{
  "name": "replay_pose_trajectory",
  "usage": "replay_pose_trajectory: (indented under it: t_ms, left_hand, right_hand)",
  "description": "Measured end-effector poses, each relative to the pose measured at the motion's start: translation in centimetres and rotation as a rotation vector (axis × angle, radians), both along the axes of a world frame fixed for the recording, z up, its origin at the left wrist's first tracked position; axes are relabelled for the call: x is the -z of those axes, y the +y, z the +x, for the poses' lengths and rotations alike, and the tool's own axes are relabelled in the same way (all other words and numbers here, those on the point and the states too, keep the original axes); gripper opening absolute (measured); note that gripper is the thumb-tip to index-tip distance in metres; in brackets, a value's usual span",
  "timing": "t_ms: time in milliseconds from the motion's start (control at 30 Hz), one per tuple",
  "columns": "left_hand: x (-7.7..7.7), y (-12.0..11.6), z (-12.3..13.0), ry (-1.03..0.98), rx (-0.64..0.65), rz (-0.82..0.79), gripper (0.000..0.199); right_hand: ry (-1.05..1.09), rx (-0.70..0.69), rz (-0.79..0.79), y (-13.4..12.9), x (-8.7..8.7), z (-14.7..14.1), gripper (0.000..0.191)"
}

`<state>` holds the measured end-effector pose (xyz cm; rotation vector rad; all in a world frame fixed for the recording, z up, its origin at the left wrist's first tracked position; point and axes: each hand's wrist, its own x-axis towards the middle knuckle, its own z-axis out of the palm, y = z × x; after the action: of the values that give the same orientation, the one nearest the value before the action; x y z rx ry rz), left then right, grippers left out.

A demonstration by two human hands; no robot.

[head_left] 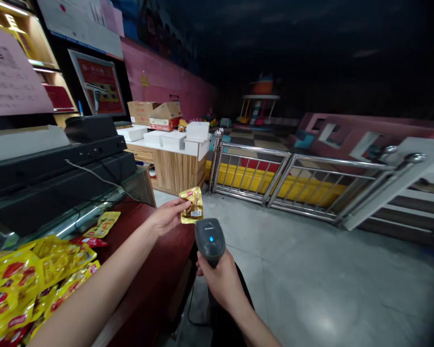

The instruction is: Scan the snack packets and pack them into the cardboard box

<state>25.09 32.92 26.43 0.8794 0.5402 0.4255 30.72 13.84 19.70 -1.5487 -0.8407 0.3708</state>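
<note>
Between the thumb and fingers of my left hand (168, 215) is a small gold snack packet (192, 205), its barcode label turned toward me. My right hand (222, 277) grips the handle of a dark barcode scanner (210, 239), with a blue light glowing on its top. The scanner's head is just below and right of the packet, very close to it. At the lower left, a heap of yellow and red snack packets (18, 279) lies on the dark red counter (141, 284). One yellow packet (104, 224) rests apart from the heap, toward the back.
Black equipment (58, 178) lines the left side, with a cable hanging over it. A wooden cabinet (177, 168) carries cardboard boxes (165, 114) and white boxes. Metal gates (253, 173) stand across the grey floor (304, 270). A scanner cord hangs below the counter edge.
</note>
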Motion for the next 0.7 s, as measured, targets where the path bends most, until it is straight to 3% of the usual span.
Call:
replay_pose_trajectory:
  t_ms: [300,533,700]
  left_hand:
    - [-0.1,-3.5,0.5,-0.01,0.073,0.021,0.011]
    - [1.3,-7.3,-1.0,0.014,0.094,0.01,0.012]
    - [2.2,-8.5,-2.6,0.022,0.057,0.041,0.013]
  right_hand:
    - [-0.026,0.048,0.037,-2.9,-0.5,-1.1,0.017]
    - [-0.095,-0.017,0.039,-7.2,0.3,-2.7,0.028]
    - [-0.093,-0.088,0.056,-8.0,0.8,-4.0,0.024]
